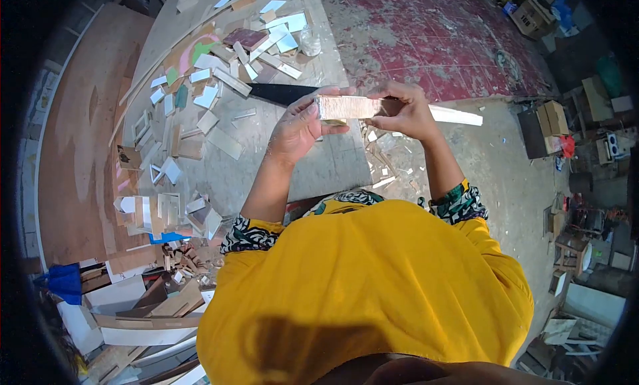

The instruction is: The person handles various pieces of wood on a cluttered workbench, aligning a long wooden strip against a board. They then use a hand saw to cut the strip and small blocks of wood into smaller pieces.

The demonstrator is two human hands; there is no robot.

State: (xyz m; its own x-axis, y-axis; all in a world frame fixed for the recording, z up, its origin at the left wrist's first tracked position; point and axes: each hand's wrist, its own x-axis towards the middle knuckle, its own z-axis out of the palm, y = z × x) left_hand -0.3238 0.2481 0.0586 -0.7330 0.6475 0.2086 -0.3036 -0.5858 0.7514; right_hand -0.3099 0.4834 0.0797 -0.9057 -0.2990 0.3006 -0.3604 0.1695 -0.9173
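Both hands hold a short piece of wood (349, 107) above the table's right edge, its pale, rough-looking face turned up. My left hand (293, 131) wraps its left end, thumb on the near side and fingers beyond. My right hand (407, 111) pinches the right end between thumb and fingers. Past the right hand a long white strip (459, 115) sticks out to the right, roughly in line with the wood; their junction is hidden by the hand. Behind the left hand a black tapered blade (276, 92) points left over the tabletop.
The grey table (259, 169) carries many scattered wood offcuts (229, 82) at the far left. A brown board (93, 139) runs along the left side. Scrap wood (160, 318) piles up at the lower left. Cardboard boxes (552, 119) stand on the right of the littered floor (479, 165).
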